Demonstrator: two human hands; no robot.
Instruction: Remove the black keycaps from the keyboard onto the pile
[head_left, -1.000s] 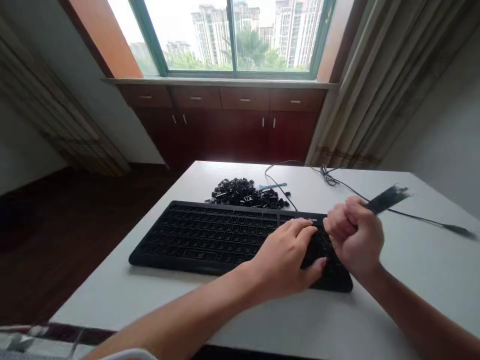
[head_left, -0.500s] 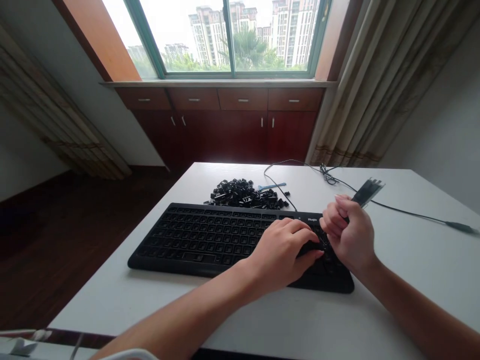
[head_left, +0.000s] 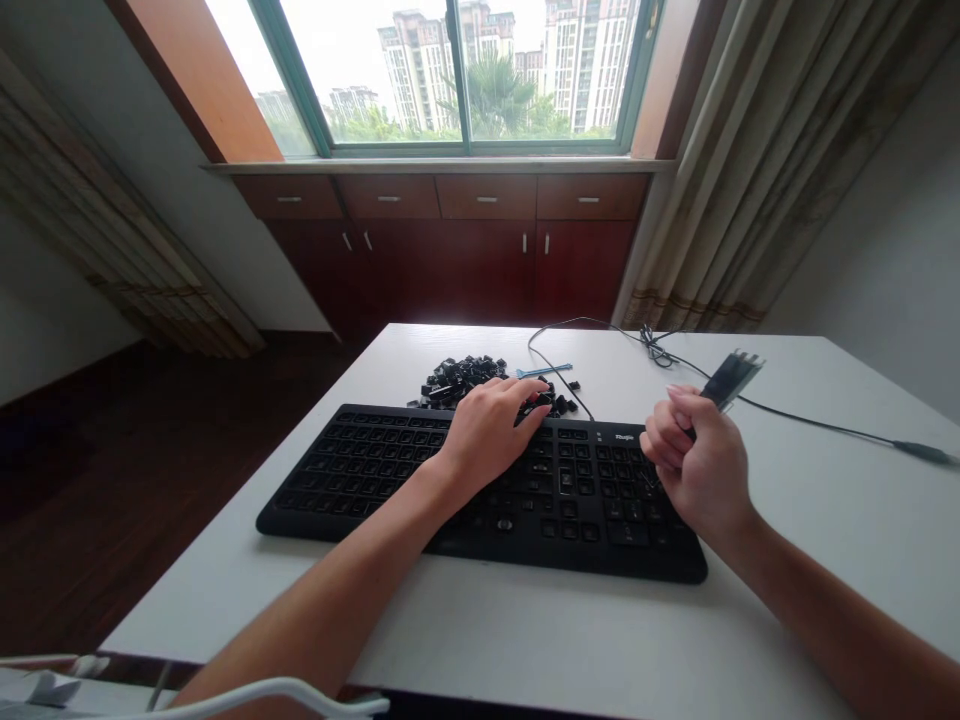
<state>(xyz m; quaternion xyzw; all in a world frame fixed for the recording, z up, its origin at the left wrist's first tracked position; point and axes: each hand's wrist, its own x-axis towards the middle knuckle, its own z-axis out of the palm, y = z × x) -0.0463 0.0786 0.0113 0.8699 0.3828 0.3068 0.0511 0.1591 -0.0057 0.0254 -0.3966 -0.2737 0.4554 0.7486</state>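
keyboard (head_left: pixel 360 455) | loose keys (head_left: pixel 459 378): beyond it, at left hand (head_left: pixel 487 430), grip unclear | right hand (head_left: pixel 697 450): above its right end, clenched round dark tool (head_left: pixel 731 381)

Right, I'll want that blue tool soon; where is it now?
In the head view, the blue tool lies just right of centre, behind the keyboard, beside the black keycap pile, beyond the left hand.

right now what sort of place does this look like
Probably a room at home or a small office: patterned beige curtains, dark red wooden cabinets under a green-framed window, and a white rectangular table.
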